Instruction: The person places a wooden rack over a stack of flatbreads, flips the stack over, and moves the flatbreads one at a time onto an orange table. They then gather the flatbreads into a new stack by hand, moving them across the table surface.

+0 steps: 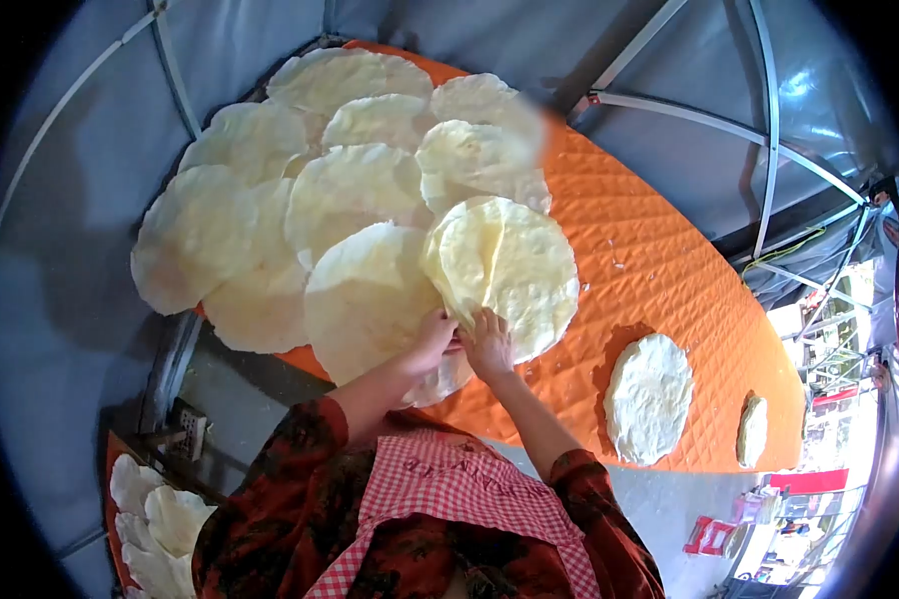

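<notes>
My left hand (437,337) and my right hand (488,344) are close together at the near edge of a pale round flatbread (534,270). This flatbread lies over others, and a loose flap of thin sheet (466,245) is folded across its left part. The fingers of both hands are bent and pressed together on the sheet's lower edge; the fingertips are partly hidden. Large thin flatbreads (355,195) overlap one another to the left and beyond, one of them (370,295) just left of my left hand.
An orange quilted cloth (659,275) covers the table. On it, at the right, sit a thick flatbread stack (649,399) and a smaller one (752,431). More flatbreads (160,519) lie at lower left. Grey tent walls and metal poles (684,113) surround the table.
</notes>
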### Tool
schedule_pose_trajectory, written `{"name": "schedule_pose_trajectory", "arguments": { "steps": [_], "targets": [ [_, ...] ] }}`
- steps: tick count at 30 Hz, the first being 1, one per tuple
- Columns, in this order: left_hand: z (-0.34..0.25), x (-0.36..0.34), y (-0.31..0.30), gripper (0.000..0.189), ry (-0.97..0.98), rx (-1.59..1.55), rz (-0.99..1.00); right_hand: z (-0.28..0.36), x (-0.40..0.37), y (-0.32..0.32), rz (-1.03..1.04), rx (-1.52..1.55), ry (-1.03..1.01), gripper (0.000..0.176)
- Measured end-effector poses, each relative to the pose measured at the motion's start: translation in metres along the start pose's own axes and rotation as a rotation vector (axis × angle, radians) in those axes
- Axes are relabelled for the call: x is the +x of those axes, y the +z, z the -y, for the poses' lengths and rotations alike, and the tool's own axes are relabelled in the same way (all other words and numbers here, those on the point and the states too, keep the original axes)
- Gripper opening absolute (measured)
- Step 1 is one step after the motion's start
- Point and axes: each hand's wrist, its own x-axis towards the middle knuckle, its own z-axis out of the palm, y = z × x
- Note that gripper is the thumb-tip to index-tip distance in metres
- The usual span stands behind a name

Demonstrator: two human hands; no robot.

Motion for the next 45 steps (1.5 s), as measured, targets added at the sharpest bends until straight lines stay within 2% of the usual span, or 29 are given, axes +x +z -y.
{"name": "schedule_pose_trajectory", "arguments": {
  "steps": [4, 6, 7, 9, 10, 11, 12, 13, 14, 15, 16, 17, 18, 20, 21, 22, 23, 24, 26, 28, 29, 30, 31, 34, 37, 41, 45],
  "targets": [
    [-0.004, -0.002, -0.001, 0.018, -0.048, -0.022, 0.113, 0.006, 0.001, 0.0, -0.034, 0.008, 0.017, 0.058],
    [-0.02, -0.028, 0.005, 0.02, -0.015, 0.044, 0.056, -0.003, 0.006, 0.006, -0.002, 0.062, 0.046, 0.058],
    [-0.02, -0.034, 0.002, 0.021, -0.013, 0.063, 0.06, -0.012, 0.005, 0.015, -0.087, -0.022, -0.017, 0.046],
    [-0.015, -0.04, -0.012, 0.03, -0.003, 0.156, 0.066, -0.032, 0.009, 0.033, -0.155, 0.01, -0.118, 0.044],
    [-0.011, -0.05, -0.028, 0.031, 0.167, 0.318, -0.04, -0.041, 0.01, 0.042, -0.185, 0.035, -0.169, 0.043],
    [-0.008, -0.065, -0.047, 0.032, 0.333, 0.488, -0.147, -0.024, 0.012, 0.01, -0.091, 0.024, -0.06, 0.037],
    [-0.007, -0.082, -0.066, 0.033, 0.494, 0.665, -0.253, -0.032, 0.018, 0.008, 0.033, 0.067, 0.084, 0.037],
    [-0.01, -0.105, -0.078, 0.035, 0.601, 0.767, -0.533, -0.033, 0.028, -0.015, 0.187, 0.231, 0.105, 0.039],
    [-0.015, -0.125, -0.093, 0.037, 0.71, 0.868, -0.811, -0.063, 0.039, 0.001, 0.095, 0.26, 0.107, 0.04],
    [-0.007, -0.128, -0.125, 0.036, 0.703, 0.832, -0.827, -0.069, 0.054, -0.021, 0.149, 0.121, 0.108, 0.037],
    [0.009, -0.125, -0.164, 0.036, 0.69, 0.794, -0.837, -0.079, 0.074, -0.039, 0.22, 0.154, 0.121, 0.03],
    [0.02, -0.127, -0.188, 0.035, 0.67, 0.752, -0.84, -0.09, 0.09, -0.051, 0.083, 0.141, 0.033, 0.026],
    [0.01, -0.139, -0.179, 0.033, 0.51, 0.555, -0.814, -0.092, 0.098, -0.065, -0.057, 0.117, -0.051, 0.023],
    [-0.028, -0.154, -0.139, 0.028, 0.204, 0.15, -0.731, -0.024, 0.094, -0.14, -0.048, -0.034, -0.086, 0.02],
    [-0.022, -0.15, -0.147, 0.025, 0.203, 0.2, -0.63, -0.013, 0.088, -0.136, -0.153, 0.027, -0.138, 0.018],
    [-0.012, -0.142, -0.16, 0.023, 0.205, 0.251, -0.527, 0.018, 0.07, -0.14, -0.169, -0.111, -0.149, 0.017],
    [-0.01, -0.137, -0.171, 0.02, 0.211, 0.305, -0.42, 0.034, 0.054, -0.123, -0.051, -0.103, -0.1, 0.018],
    [-0.015, -0.134, -0.173, 0.016, 0.175, 0.241, -0.403, 0.058, 0.037, -0.096, -0.172, -0.059, -0.122, 0.02],
    [-0.015, -0.134, -0.165, 0.011, 0.088, 0.096, -0.378, 0.11, 0.003, -0.04, -0.226, 0.088, -0.197, 0.025],
    [-0.01, -0.131, -0.167, 0.014, 0.019, 0.01, -0.315, 0.152, -0.016, 0.011, 0.051, 0.104, -0.079, 0.016],
    [-0.022, -0.137, -0.162, 0.015, -0.013, 0.01, -0.289, 0.158, -0.02, 0.035, 0.173, 0.039, -0.091, 0.019],
    [-0.03, -0.14, -0.162, 0.015, -0.044, 0.014, -0.262, 0.17, -0.022, 0.042, 0.165, 0.028, -0.104, 0.019],
    [-0.029, -0.135, -0.176, 0.023, -0.103, 0.165, -0.163, 0.176, -0.02, 0.044, 0.141, 0.037, -0.076, 0.018],
    [-0.047, -0.145, -0.174, 0.025, -0.071, -0.038, -0.165, 0.198, -0.021, 0.027, 0.1, 0.047, -0.028, 0.019],
    [-0.047, -0.144, -0.174, 0.026, -0.124, 0.016, -0.105, 0.214, -0.026, 0.034, 0.15, -0.023, -0.023, 0.022],
    [-0.043, -0.137, -0.187, 0.022, -0.128, 0.017, 0.117, 0.227, -0.029, 0.045, 0.23, -0.086, 0.014, 0.027],
    [-0.05, -0.144, -0.183, 0.019, -0.116, -0.007, 0.121, 0.229, -0.031, 0.045, 0.204, -0.029, -0.012, 0.035]
  ]
}}
